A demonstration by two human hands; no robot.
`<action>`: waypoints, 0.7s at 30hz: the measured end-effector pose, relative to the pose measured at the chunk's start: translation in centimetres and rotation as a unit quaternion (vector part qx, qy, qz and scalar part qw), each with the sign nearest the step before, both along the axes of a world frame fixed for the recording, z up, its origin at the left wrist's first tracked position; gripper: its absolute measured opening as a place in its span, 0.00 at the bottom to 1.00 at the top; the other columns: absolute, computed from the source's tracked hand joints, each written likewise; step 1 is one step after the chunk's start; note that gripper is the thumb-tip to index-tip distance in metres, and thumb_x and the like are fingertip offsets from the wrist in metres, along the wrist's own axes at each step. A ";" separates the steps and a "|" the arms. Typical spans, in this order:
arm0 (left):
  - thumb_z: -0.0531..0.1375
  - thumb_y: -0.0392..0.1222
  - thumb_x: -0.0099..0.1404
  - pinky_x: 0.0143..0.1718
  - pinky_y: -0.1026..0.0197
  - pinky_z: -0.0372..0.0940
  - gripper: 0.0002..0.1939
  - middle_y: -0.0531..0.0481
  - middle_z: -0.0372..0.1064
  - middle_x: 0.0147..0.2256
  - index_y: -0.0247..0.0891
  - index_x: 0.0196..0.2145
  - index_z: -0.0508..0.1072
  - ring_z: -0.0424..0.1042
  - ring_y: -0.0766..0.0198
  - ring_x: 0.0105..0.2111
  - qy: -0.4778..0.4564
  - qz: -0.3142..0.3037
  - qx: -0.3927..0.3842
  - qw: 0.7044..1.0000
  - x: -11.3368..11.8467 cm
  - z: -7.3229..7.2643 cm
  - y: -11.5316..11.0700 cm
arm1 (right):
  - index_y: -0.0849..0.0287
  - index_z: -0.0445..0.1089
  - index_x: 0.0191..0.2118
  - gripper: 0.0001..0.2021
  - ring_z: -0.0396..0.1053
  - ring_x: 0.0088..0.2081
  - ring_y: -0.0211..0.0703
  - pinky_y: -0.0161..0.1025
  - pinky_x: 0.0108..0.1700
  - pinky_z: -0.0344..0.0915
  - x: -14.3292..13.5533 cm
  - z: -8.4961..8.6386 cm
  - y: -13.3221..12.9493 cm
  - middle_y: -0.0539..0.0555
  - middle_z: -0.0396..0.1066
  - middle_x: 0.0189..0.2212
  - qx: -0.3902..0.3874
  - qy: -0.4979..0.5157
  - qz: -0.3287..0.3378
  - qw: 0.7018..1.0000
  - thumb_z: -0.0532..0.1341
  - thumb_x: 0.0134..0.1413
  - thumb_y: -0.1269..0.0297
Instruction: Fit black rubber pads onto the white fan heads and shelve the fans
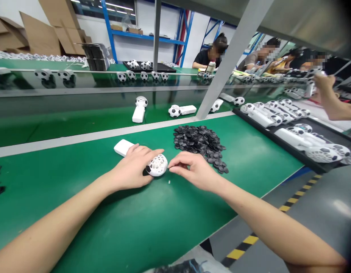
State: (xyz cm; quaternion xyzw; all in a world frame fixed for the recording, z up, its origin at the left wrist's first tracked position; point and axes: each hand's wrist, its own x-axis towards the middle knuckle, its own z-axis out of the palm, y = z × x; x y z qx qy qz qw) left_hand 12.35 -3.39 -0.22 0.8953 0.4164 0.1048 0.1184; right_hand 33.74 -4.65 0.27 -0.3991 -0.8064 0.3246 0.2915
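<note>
My left hand (pixel 138 165) is wrapped round a handheld fan with a football-patterned head, its openwork white-and-black head (pixel 157 165) facing right and its white handle (pixel 123 147) lying toward the back left. Thumb and fingertips of my right hand (pixel 196 170) are pinched together at the right edge of that head; whatever they hold is too small to make out. Behind my right hand lies a heap of small flat black pieces (pixel 196 138), some trailing toward the front right. A tiny white bit (pixel 169 182) rests on the green table (pixel 130 223) just below the fan head.
Beyond a pale rail, similar fans (pixel 174 111) lie on a green belt (pixel 107 117). To the right, a black tray (pixel 280 146) holds several more. Another person's arm (pixel 334 98) reaches in at far right. A grey post (pixel 234 53) slants down behind the heap.
</note>
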 end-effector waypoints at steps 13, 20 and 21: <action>0.58 0.61 0.50 0.56 0.43 0.41 0.33 0.46 0.66 0.44 0.41 0.50 0.63 0.61 0.52 0.48 -0.067 0.059 -0.006 0.996 0.6 -0.9 0.0 | 0.59 0.67 0.25 0.06 0.62 0.43 0.42 0.39 0.42 0.61 -1.9 -2.6 0.7 0.52 0.61 0.38 -0.062 0.094 -0.051 0.992 0.65 0.42 0.67; 0.59 0.55 0.51 0.55 0.47 0.45 0.26 0.50 0.68 0.40 0.42 0.46 0.66 0.64 0.56 0.43 -0.102 0.071 -0.005 0.992 1.1 -0.7 0.0 | 0.58 0.55 0.27 0.14 0.65 0.33 0.38 0.36 0.32 0.63 -2.7 -3.0 0.9 0.53 0.66 0.41 -0.173 0.150 -0.047 0.972 0.65 0.40 0.65; 0.60 0.55 0.51 0.55 0.47 0.45 0.26 0.49 0.68 0.41 0.41 0.46 0.66 0.64 0.56 0.43 -0.102 0.065 -0.007 0.993 0.9 -0.6 0.0 | 0.59 0.56 0.27 0.14 0.65 0.33 0.37 0.36 0.32 0.63 -2.6 -2.9 1.1 0.53 0.66 0.41 -0.163 0.138 -0.042 0.976 0.64 0.41 0.65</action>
